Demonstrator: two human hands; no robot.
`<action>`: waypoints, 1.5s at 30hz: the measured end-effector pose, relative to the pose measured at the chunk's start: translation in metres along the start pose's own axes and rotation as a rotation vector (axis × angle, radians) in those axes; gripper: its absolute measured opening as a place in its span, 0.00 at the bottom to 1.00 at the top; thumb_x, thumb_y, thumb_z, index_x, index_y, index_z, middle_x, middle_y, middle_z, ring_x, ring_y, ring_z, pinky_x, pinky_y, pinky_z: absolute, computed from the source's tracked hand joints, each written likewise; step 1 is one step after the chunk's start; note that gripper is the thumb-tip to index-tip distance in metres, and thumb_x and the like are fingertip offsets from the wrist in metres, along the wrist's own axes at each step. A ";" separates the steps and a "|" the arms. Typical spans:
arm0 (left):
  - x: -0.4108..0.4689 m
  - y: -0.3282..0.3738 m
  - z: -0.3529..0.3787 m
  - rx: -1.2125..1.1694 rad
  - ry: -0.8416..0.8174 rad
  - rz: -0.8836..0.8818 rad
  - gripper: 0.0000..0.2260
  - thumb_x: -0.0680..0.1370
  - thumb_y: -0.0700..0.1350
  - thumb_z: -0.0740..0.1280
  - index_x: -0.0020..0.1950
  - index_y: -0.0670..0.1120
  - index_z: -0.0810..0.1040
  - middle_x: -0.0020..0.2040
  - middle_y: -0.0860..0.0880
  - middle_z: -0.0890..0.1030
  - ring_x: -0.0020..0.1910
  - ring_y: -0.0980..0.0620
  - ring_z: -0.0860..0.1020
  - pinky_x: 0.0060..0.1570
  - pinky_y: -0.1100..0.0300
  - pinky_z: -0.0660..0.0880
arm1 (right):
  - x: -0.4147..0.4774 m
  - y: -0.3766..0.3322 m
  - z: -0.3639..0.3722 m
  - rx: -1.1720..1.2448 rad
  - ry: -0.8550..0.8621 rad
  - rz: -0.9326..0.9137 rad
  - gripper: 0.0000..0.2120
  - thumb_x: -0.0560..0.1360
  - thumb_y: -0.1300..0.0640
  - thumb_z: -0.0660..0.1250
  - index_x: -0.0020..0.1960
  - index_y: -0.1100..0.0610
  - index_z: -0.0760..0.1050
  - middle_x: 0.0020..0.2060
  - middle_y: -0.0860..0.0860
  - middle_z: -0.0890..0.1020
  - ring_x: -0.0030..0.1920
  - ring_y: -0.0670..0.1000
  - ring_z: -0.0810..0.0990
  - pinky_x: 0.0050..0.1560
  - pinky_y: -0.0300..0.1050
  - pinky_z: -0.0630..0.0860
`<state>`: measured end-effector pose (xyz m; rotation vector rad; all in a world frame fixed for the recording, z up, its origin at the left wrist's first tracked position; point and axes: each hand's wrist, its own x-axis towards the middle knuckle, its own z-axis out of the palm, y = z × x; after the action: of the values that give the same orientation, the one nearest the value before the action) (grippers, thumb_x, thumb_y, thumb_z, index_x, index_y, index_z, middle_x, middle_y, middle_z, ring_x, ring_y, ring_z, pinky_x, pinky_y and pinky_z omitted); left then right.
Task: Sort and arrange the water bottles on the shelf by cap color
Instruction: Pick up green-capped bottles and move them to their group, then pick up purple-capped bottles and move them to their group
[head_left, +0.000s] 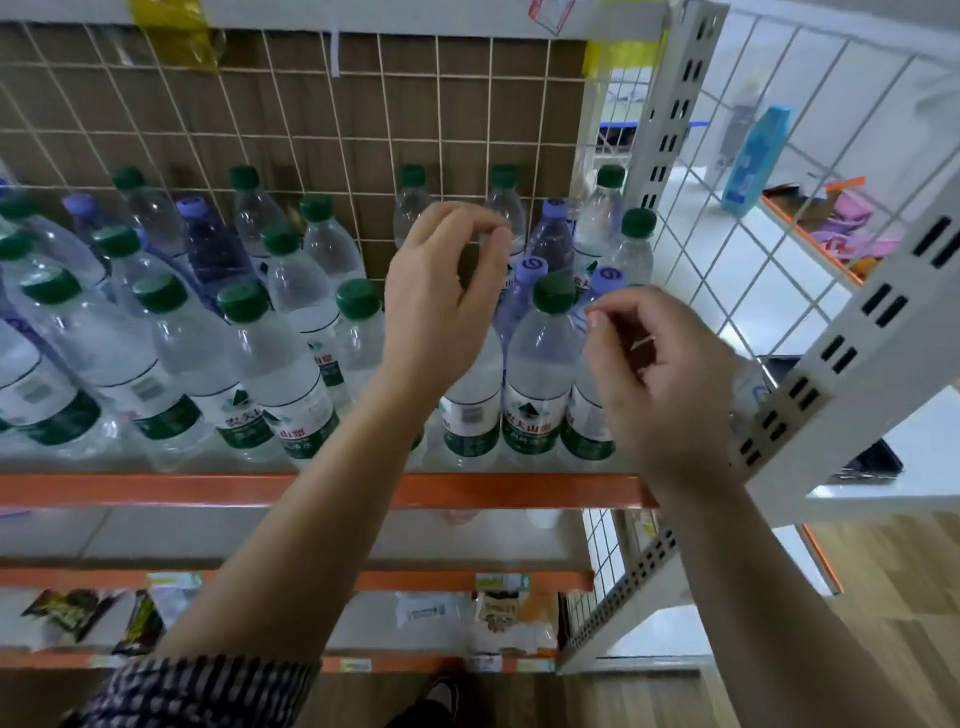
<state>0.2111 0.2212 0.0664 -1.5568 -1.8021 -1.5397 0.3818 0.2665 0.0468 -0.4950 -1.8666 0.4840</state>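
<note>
Shelf (311, 489), clear bottles (540, 364), green and purple caps (554, 293) mixed, left hand (441, 301) and right hand (662, 384) loosely curled, empty

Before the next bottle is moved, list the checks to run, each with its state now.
1. Left hand free: ok, it holds nothing.
2. Right hand free: cannot tell, curled fingers hide the palm.
3. Caps sorted by colour: not ok, purple caps stand among green caps at the right end.
4. Front bottle reachable: ok, it stands at the shelf edge between both hands.
5. Free spot on the shelf: cannot tell, the left arm covers the gap.
</note>
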 end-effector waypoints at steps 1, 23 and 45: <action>0.011 0.000 -0.002 0.010 -0.075 0.010 0.09 0.81 0.43 0.62 0.53 0.42 0.80 0.47 0.53 0.78 0.43 0.61 0.75 0.45 0.67 0.73 | 0.015 -0.002 -0.005 -0.025 0.012 -0.001 0.05 0.78 0.61 0.64 0.47 0.60 0.78 0.35 0.51 0.79 0.34 0.47 0.77 0.34 0.39 0.73; 0.116 -0.047 0.042 0.142 -1.314 -0.168 0.22 0.83 0.59 0.54 0.59 0.42 0.76 0.55 0.41 0.79 0.51 0.45 0.79 0.51 0.53 0.78 | 0.091 0.086 0.005 0.036 -0.455 0.864 0.06 0.70 0.48 0.75 0.46 0.47 0.83 0.42 0.45 0.85 0.43 0.44 0.81 0.38 0.36 0.72; 0.150 -0.046 0.022 -0.081 -0.552 0.017 0.15 0.79 0.58 0.65 0.48 0.47 0.81 0.37 0.48 0.79 0.34 0.52 0.75 0.38 0.57 0.70 | 0.146 0.052 -0.006 0.153 -0.125 0.431 0.05 0.72 0.49 0.74 0.38 0.43 0.84 0.40 0.51 0.86 0.39 0.43 0.81 0.46 0.44 0.77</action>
<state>0.1258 0.3250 0.1512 -2.1925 -1.9990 -1.2647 0.3467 0.3899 0.1329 -0.7820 -1.8231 0.9556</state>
